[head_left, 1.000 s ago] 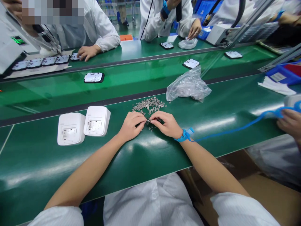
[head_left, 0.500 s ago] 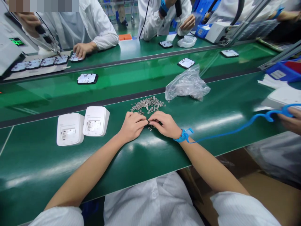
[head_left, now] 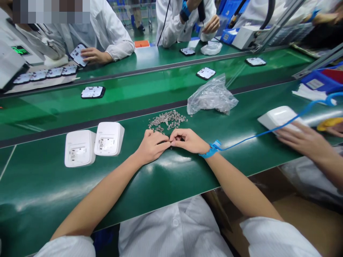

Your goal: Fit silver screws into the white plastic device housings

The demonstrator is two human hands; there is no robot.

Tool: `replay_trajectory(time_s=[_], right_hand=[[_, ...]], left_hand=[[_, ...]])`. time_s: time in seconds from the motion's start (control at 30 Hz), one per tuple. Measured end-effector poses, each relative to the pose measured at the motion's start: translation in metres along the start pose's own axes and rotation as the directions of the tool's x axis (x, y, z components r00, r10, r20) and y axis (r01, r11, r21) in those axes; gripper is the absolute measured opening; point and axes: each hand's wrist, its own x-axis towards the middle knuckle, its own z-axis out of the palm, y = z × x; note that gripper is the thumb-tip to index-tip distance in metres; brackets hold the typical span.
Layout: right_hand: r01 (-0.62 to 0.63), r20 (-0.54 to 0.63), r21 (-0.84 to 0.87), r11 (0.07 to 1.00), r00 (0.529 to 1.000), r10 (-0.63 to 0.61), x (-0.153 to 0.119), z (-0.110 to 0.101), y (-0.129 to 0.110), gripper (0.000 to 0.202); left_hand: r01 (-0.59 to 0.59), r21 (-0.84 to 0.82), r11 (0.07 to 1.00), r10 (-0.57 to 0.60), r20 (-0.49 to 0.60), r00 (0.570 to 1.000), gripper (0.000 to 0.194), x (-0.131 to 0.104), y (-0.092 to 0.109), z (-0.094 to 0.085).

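My left hand [head_left: 154, 145] and my right hand [head_left: 188, 141] meet fingertip to fingertip low over the green bench. Both are closed in a pinch; whatever lies between the fingers is too small and covered to make out. Just beyond them spreads a pile of small metal pieces [head_left: 171, 118]. A blue wrist strap [head_left: 209, 150] circles my right wrist, its cord running off to the right. Left of my hands stand two white plastic housings, one farther left [head_left: 79, 149] and one nearer [head_left: 109, 139], each with a recessed opening facing up.
A clear plastic bag [head_left: 213, 97] lies behind the pile. On the right, a co-worker's hand [head_left: 304, 137] touches a white housing [head_left: 281, 116]. Circuit boards in black frames [head_left: 93, 92] lie along the green conveyor [head_left: 150, 85]. A blue bin [head_left: 321, 81] stands far right. Co-workers sit opposite.
My hands stay nearly in place, still pinched together. At right, a co-worker's hand and a white housing have come closer. The conveyor boards shifted left. A person opposite has lifted a board.
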Motion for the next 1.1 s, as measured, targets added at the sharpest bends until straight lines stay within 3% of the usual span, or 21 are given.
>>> replay_trajectory(time_s=[0.2, 0.4, 0.63, 0.73, 0.83, 0.93, 1.1], right_hand=[[0.0, -0.068, -0.056, 0.998, 0.998, -0.004, 0.001, 0.003, 0.0, 0.024], [0.127, -0.189, -0.322, 0.938, 0.962, -0.195, 0.002, 0.001, -0.001, 0.019], [0.223, -0.125, -0.212, 0.952, 0.959, -0.252, 0.0, 0.01, -0.005, 0.022], [0.177, -0.211, -0.169, 0.97, 0.954, -0.211, 0.0, 0.014, -0.004, 0.026], [0.085, -0.24, -0.016, 0.996, 0.967, -0.086, 0.0, 0.012, -0.003, 0.031], [0.007, -0.218, 0.096, 0.995, 0.976, 0.014, 0.0, 0.01, -0.004, 0.038], [-0.017, -0.129, 0.134, 0.991, 0.991, 0.035, -0.001, 0.01, -0.006, 0.035]], left_hand=[[-0.008, 0.017, 1.0, 0.007, 0.025, 1.0, 0.031, 0.0, 0.002, -0.001], [0.069, 0.041, 0.997, -0.065, -0.075, 0.995, 0.021, -0.001, -0.001, 0.002], [0.149, -0.046, 0.988, -0.154, -0.142, 0.978, 0.017, -0.003, -0.006, 0.007], [0.132, -0.106, 0.986, -0.148, -0.157, 0.976, 0.014, -0.003, -0.006, 0.008], [0.122, -0.183, 0.975, -0.157, -0.186, 0.97, 0.012, -0.002, -0.007, 0.008], [0.078, -0.254, 0.964, -0.141, -0.239, 0.961, 0.011, -0.001, -0.007, 0.007], [0.051, -0.315, 0.948, -0.144, -0.282, 0.949, 0.009, 0.0, -0.007, 0.006]])
